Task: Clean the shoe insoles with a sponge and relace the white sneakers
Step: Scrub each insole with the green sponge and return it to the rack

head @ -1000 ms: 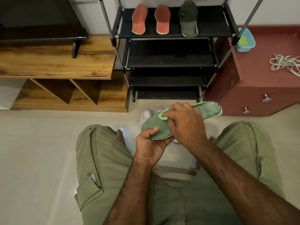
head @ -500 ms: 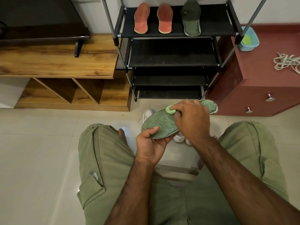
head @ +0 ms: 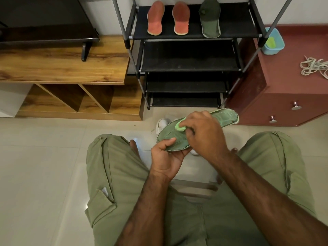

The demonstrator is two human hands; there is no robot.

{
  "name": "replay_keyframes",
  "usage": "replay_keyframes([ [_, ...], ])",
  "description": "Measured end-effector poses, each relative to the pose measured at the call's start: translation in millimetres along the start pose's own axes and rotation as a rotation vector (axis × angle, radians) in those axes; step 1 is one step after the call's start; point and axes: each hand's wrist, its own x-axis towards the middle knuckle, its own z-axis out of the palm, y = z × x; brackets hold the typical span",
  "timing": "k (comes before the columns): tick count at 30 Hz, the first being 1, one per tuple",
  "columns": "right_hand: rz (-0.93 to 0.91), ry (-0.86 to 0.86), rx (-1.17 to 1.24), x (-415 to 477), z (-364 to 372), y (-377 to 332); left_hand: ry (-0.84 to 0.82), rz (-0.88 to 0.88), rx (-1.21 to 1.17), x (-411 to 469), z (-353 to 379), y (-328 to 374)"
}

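Note:
My left hand (head: 167,157) grips the heel end of a green insole (head: 224,118), holding it level above the floor between my knees. My right hand (head: 204,134) pinches a light green sponge (head: 179,126) and presses it on the insole's middle. White sneakers (head: 161,125) stand on the floor beneath, mostly hidden by the insole and hands. Two red insoles (head: 156,19) and a second green insole (head: 210,20) lie on the top shelf of the black shoe rack (head: 188,57). White laces (head: 314,66) lie bundled on the red cabinet.
A blue tub (head: 273,41) holding something green sits on the red cabinet (head: 284,86) at right. A wooden TV bench (head: 62,68) with open compartments stands at left. Tiled floor (head: 44,166) stretches to the left of my legs.
My right hand has slid the sponge along the insole, toward the toe and then back toward the middle. My left hand keeps the same grip on the heel end.

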Motion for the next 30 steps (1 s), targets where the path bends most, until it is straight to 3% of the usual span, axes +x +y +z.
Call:
replay_keyframes([
  [2,-0.069,-0.035,-0.013,-2.5,0.1,2.3,0.006,0.006,0.012,0.3,-0.9,0.9],
  [5,0.115,0.04,-0.025,7.1,-4.6,13.2,-0.006,-0.011,0.017,-1.0,2.8,0.9],
  [7,0.144,0.063,-0.011,7.3,-3.8,10.5,0.012,-0.014,0.027,-1.9,2.6,1.2],
  [10,-0.087,-0.015,0.023,-4.5,0.9,-2.3,0.039,-0.017,0.059,-0.3,-2.6,3.3],
  [12,-0.146,-0.05,0.004,-5.8,-0.8,1.2,0.04,-0.025,0.076,0.4,-4.7,3.8],
  [16,0.073,0.063,-0.02,4.6,-3.5,13.4,0.029,-0.025,0.086,1.5,-6.4,1.5],
  [22,-0.224,-0.058,0.026,-11.1,-1.0,4.9,0.048,-0.018,0.097,0.6,-8.7,3.2],
  [26,0.061,0.061,0.003,-0.5,-1.9,13.7,0.033,-0.012,0.133,2.3,-9.0,-0.9],
  [27,0.061,0.054,0.011,-1.9,-0.8,11.1,0.032,-0.013,0.129,2.7,-9.5,-1.2],
  [30,-0.164,-0.057,0.067,-14.4,1.8,1.6,0.036,-0.021,0.097,2.8,-12.0,0.4],
])
